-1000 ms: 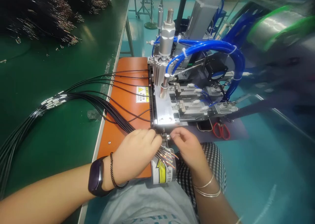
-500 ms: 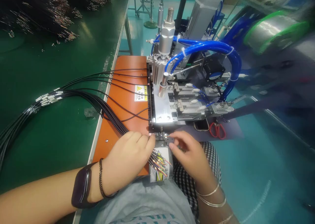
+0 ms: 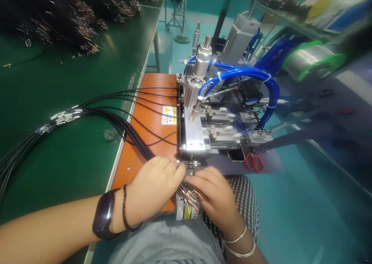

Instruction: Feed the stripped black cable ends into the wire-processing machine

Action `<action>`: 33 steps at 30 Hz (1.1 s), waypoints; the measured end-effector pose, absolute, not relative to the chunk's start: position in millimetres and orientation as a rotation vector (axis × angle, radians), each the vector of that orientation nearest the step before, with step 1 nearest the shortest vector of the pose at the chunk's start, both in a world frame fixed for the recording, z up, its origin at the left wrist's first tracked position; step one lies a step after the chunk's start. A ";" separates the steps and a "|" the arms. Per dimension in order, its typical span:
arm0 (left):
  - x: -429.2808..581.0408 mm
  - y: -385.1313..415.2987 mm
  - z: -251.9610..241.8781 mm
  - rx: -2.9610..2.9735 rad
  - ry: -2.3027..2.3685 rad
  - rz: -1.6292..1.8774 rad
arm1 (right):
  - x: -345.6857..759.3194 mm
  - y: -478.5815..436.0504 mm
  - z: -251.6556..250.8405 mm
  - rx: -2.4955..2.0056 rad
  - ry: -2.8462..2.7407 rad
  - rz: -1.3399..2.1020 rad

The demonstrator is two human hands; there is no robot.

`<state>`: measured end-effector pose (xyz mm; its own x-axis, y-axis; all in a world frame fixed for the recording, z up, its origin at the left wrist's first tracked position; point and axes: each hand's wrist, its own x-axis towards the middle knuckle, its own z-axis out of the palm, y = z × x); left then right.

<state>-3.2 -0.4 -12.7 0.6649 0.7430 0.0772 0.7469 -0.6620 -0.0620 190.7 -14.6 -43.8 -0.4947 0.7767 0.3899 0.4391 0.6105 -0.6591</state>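
My left hand [image 3: 159, 184] is closed around a bundle of black cables [image 3: 139, 140], just behind their stripped ends. Fanned out below its fingers are the thin coloured wires and bare tips [image 3: 188, 198]. My right hand [image 3: 214, 194] has its fingers bent in against these cable ends, pinching at one; its thumb is mostly hidden. Directly beyond both hands sits a small metal fixture [image 3: 191, 166] at the front of the machine [image 3: 194, 134]. Several single black cables [image 3: 154, 101] run across the orange plate [image 3: 128, 186] into the machine's clamping side.
Silver sleeves [image 3: 65, 117] wrap the cables on the green table [image 3: 87, 151]. More cable bundles [image 3: 78, 20] lie at the far left. Blue air hoses [image 3: 247, 72] arch over the machine. Red-handled scissors [image 3: 255, 162] and a phone [image 3: 236, 155] lie right. A green-rimmed spool [image 3: 315, 60] hangs behind.
My right hand has left the small metal fixture and moved down and left to the cable ends. My left hand still grips the bundle. The whole view has shifted slightly.
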 end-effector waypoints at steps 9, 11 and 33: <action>-4.9 3.7 -13.0 -2.768 -1.186 -0.319 | 189.6 -10.0 -49.2 -1.131 -1.922 0.653; -4.5 1.0 -12.2 -2.777 -1.113 -0.360 | 192.7 -10.1 -49.1 -1.170 -1.857 0.665; 3.4 5.6 -10.2 -2.844 -1.300 -0.547 | 193.7 -24.9 -41.0 -1.098 -1.899 0.593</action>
<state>3.4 5.6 -10.2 0.6052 0.7393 0.2953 0.7280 -0.6641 0.1706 193.7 -24.9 -41.0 -0.2611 0.8638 0.4308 0.4653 0.5037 -0.7279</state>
